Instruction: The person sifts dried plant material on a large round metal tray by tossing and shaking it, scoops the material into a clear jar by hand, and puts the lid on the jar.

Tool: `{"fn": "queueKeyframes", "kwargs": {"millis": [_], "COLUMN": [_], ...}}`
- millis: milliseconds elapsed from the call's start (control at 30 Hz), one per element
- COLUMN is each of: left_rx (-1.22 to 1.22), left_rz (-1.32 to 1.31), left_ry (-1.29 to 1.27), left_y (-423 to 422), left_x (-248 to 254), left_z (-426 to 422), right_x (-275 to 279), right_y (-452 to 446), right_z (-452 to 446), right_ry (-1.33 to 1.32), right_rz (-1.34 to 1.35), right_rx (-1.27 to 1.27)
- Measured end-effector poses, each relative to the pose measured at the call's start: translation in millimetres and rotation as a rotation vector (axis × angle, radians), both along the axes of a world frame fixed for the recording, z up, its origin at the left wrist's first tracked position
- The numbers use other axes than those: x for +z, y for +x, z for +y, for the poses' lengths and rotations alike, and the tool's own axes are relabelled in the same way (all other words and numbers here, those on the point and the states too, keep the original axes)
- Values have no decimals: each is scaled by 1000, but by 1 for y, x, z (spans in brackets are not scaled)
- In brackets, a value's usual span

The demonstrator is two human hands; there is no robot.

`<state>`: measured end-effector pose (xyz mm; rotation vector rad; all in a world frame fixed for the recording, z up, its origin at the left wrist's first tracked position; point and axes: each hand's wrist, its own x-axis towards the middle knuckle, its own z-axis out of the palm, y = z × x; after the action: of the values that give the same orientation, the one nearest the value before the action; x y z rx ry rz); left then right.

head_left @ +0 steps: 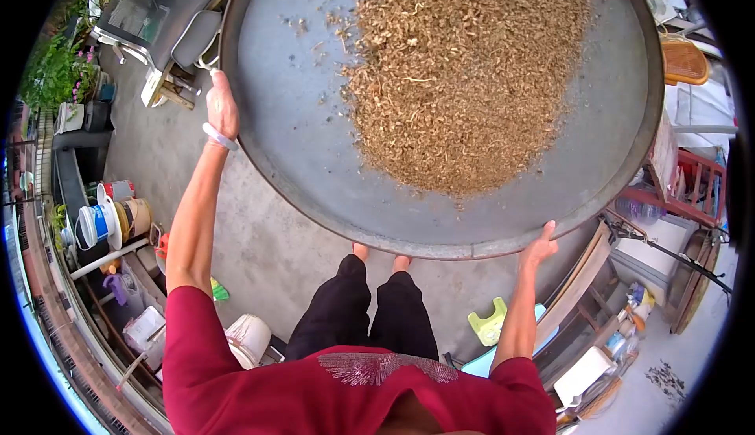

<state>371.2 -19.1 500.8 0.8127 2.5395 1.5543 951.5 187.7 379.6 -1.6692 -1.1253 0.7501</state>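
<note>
A wide, round, grey metal tray [291,136] with a raised dark rim fills the upper part of the head view. On it lies a heap of brown, dry, chopped plant bits [464,81], with a few crumbs scattered to its left. My left hand [222,106], a pale bangle [219,136] at its wrist, grips the tray's left rim with the thumb up. My right hand [539,247] holds the near rim at the lower right, its thumb on top. Both hands' other fingers are hidden under or behind the rim.
Grey concrete floor [259,215] lies below. A grey chair [157,18] stands at the upper left, near potted plants [55,73]. Buckets [98,224] line the left side. A green stool [488,322], a red wooden frame [696,183] and planks [578,278] are at right.
</note>
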Motion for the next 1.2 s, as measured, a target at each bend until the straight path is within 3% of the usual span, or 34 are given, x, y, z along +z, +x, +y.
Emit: {"fn": "queueKeyframes", "kwargs": {"millis": [67,233,300,400,533,667,767,833,933,1000,1200], "left_rx": [-38,40,-3,22,5,10,-80,-70,33,50,94], "left_rz": [135,-234,-260,-258,-117,-109,124,93,-7,-154,-245], "left_ry": [-75,-646,-742,-763,-648,-223,-91,-175,-322,-588,-710], "left_y": [23,50,66,82,53,29,21,18,30,43,83], "left_x": [10,-90,-127,-128,-70,32,57,38,-15,-37,-84], "left_z": [10,12,-11,-20,16,36,13,11,25,18,-46], "right_x": [-15,-38,-53,-61,-30,2,12,5,-30,-37,-62], "right_y": [10,41,59,71,40,3,-17,-7,11,28,73], "right_z": [-1,-10,-25,-41,-12,2,1,-5,6,6,-32], "right_ry": [-105,-254,-295,-307,-338,-155,-69,-148,-24,-189,-340], "right_rz": [-57,-163,-200,-247,-118,128,158,82,-90,-156,-337], "right_rx": [12,123,152,129,134,3,-47,-43,49,115,198]}}
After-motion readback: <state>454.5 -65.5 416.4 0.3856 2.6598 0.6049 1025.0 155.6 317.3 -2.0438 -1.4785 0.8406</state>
